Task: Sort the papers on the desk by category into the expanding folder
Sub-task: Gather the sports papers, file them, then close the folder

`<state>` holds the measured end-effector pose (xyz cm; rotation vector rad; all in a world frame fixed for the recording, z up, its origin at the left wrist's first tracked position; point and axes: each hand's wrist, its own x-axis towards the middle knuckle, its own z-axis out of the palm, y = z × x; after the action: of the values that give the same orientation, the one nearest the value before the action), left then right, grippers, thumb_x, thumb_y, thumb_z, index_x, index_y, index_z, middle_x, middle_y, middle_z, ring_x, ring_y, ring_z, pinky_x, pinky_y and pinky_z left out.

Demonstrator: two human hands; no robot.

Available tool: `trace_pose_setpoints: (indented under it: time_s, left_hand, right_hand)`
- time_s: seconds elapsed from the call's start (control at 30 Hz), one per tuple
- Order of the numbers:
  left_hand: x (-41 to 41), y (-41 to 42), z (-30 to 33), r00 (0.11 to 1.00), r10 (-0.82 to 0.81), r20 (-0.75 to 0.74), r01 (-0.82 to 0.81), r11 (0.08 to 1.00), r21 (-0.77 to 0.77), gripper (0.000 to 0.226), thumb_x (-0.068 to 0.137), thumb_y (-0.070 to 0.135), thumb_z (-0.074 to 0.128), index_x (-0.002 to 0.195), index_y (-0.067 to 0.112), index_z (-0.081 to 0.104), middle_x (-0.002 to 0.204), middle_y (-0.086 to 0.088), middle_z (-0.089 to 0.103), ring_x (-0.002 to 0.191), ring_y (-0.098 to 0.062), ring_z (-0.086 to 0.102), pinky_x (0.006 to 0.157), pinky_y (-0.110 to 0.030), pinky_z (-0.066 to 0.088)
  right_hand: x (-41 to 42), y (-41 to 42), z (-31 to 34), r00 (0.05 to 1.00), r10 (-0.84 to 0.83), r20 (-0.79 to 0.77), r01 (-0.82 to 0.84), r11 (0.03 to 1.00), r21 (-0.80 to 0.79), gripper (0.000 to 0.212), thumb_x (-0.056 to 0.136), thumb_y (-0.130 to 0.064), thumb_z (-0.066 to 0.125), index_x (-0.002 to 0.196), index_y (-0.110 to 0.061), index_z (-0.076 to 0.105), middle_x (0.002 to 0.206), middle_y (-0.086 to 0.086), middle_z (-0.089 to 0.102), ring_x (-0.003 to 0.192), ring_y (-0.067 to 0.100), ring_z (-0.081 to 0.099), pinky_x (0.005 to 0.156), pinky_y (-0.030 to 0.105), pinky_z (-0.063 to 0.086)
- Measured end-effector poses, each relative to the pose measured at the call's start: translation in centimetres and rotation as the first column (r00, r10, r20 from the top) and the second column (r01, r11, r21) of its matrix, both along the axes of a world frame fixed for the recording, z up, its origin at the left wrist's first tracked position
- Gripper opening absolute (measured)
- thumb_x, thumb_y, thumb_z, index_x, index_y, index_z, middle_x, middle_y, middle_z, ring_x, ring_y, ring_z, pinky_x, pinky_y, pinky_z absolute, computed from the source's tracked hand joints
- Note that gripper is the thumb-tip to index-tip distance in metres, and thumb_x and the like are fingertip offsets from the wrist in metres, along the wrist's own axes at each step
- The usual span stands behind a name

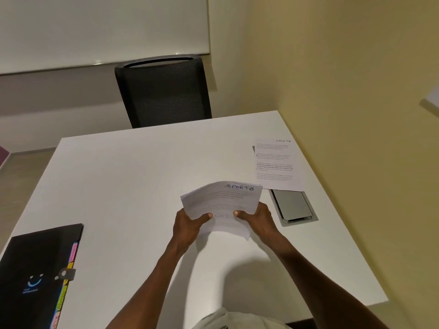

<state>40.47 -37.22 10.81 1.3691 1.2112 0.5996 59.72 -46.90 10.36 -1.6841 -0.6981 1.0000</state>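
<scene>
Papers headed "SPORTS" (222, 205) are held above the white desk (133, 176) at centre, left hand (190, 222) and right hand (256, 217) each gripping a lower edge. A second sheet (276, 163) lies at two o'clock; the closed expanding folder (35, 271) at eight o'clock.

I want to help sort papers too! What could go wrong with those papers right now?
The stack of papers is bent and fanned between the left hand and right hand, so a sheet might slip out. The black folder lies clasped shut at the far left of the desk, so a hand may have to let go to open it. The SPORTS sheet near the right edge could get forgotten.
</scene>
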Motion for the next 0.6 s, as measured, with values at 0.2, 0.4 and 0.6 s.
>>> trace_pose_setpoints:
  time_s: [0.2,0.4,0.6]
  left_hand:
    - [1.0,-0.5,-0.4,0.995,0.097,-0.027,-0.097,0.995,0.011,0.024,0.080,0.020,0.082,0.102,0.020,0.071,0.091,0.006,0.075,0.080,-0.004,0.070,0.060,-0.014,0.049]
    - [2.1,-1.0,-2.2,0.987,0.123,-0.100,-0.124,0.992,-0.001,0.025,0.083,0.024,0.079,0.106,0.016,0.070,0.096,0.003,0.075,0.090,-0.016,0.070,0.072,-0.030,0.055]
    - [4.1,1.3,-0.9,0.994,0.017,-0.112,-0.012,0.999,0.045,0.025,0.092,0.027,0.069,0.114,0.017,0.069,0.102,0.006,0.075,0.090,-0.010,0.072,0.077,-0.031,0.056]
  right_hand:
    - [1.3,0.3,-1.0,0.998,0.057,0.039,-0.056,0.998,-0.036,0.034,0.077,-0.024,0.079,0.109,-0.026,0.069,0.100,-0.010,0.074,0.092,0.010,0.070,0.081,0.031,0.057]
    - [1.8,0.0,-3.3,0.996,0.084,0.014,-0.083,0.994,-0.067,0.030,0.078,-0.010,0.078,0.102,-0.025,0.068,0.095,-0.012,0.072,0.085,0.001,0.067,0.079,0.031,0.055]
    - [5.3,2.1,-1.8,0.993,0.119,0.014,-0.119,0.993,-0.002,0.039,0.081,-0.011,0.076,0.119,-0.012,0.065,0.111,-0.006,0.070,0.097,0.010,0.069,0.081,0.021,0.056]
